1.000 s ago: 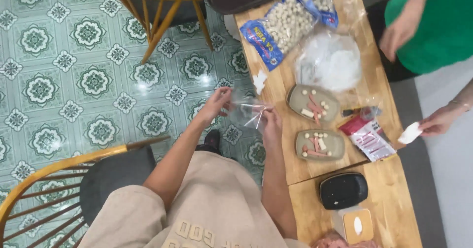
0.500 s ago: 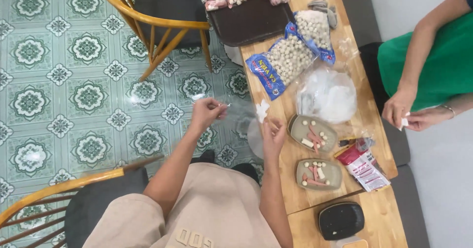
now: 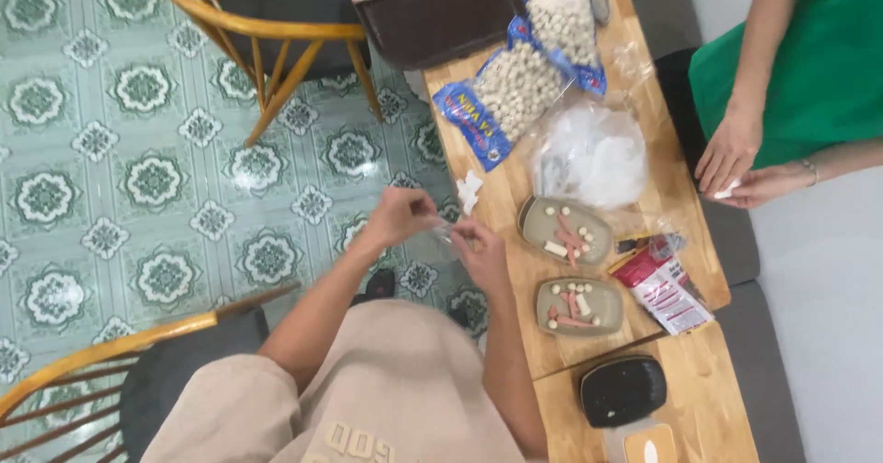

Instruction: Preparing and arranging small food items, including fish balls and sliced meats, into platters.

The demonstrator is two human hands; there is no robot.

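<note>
Left hand (image 3: 402,217) and right hand (image 3: 478,247) both pinch a small clear plastic bag (image 3: 444,233), held beside the long wooden table's (image 3: 515,215) edge, near two oval grey dishes (image 3: 565,232).

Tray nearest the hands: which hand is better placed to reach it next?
Probably the right. The right hand sits at the table edge, close to the tray. The left hand is farther out over the floor. Both pinch a clear bag.

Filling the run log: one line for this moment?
left hand: pinching clear plastic bag | right hand: on same bag | two food trays beside, on table
</note>
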